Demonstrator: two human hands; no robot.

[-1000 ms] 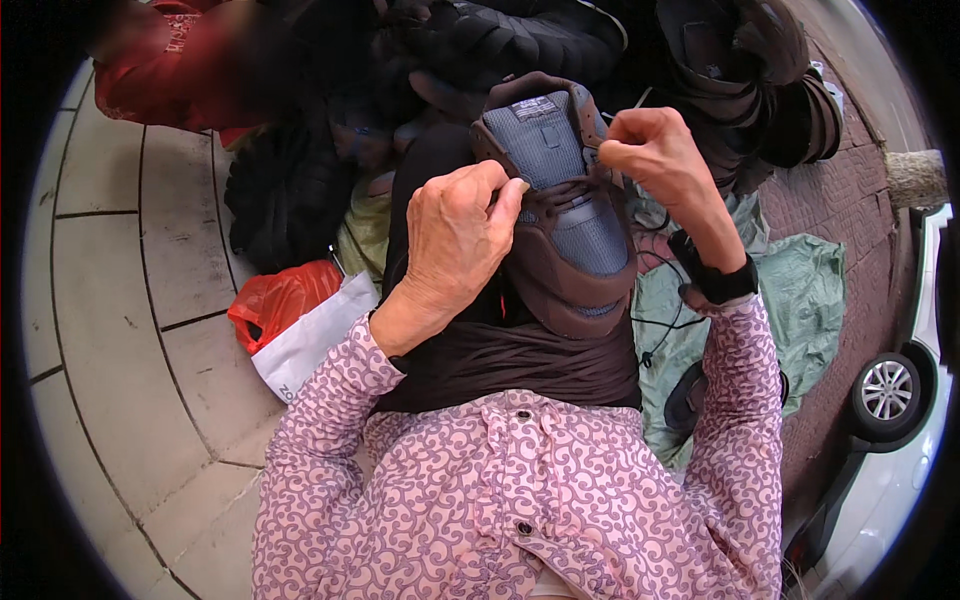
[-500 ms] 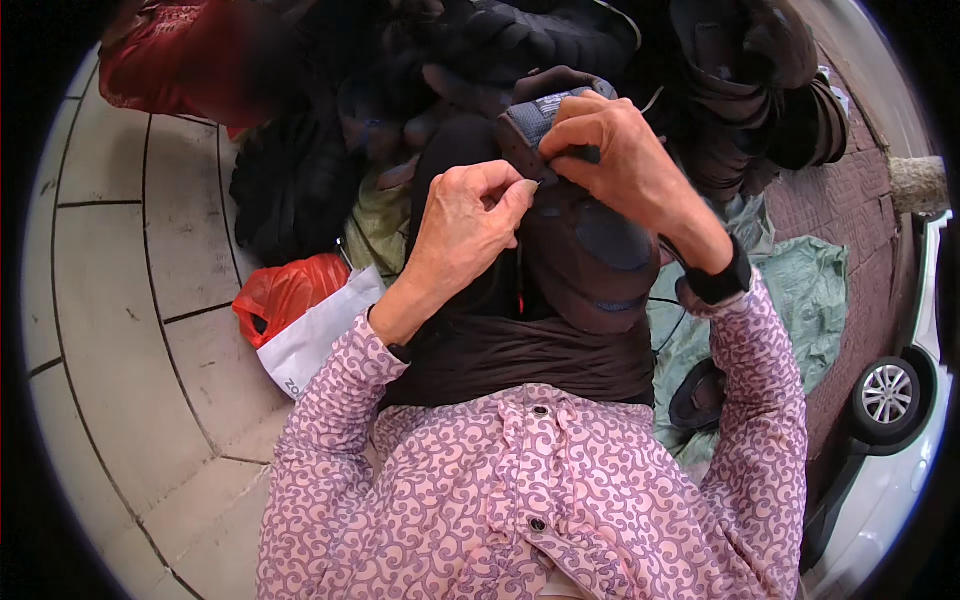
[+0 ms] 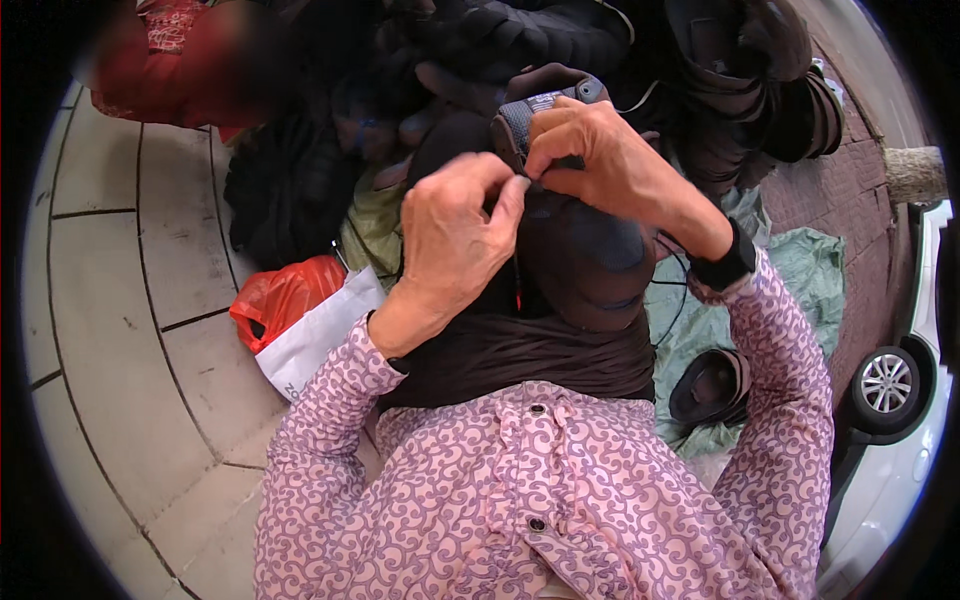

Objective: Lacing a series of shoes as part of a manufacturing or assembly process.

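Observation:
Across my lap lies a dark shoe upper (image 3: pixel 590 270), its rounded toe toward me and a grey mesh tongue at its far end. Thumb and finger of my left hand (image 3: pixel 462 232) are pinched together beside its opening; whatever they hold is too small to make out. My right hand (image 3: pixel 600 150) is over the tongue, its fingers curled and pinched close to the left fingertips. A dark bit shows between the right fingers, but I cannot tell what it is. The fingertips of both hands almost meet, and the left hand is slightly blurred.
A heap of dark shoes (image 3: pixel 530 40) lies beyond my knees. On my left are an orange plastic bag (image 3: pixel 285 295) and a white paper (image 3: pixel 325 335). To the right, a single shoe (image 3: pixel 708 388) rests on green sheeting (image 3: pixel 800 280). A white car (image 3: pixel 900 450) stands farther right.
My right hand has come down and left, and my left hand has shifted slightly left, so their fingertips are closer. More of the single shoe on the sheeting shows.

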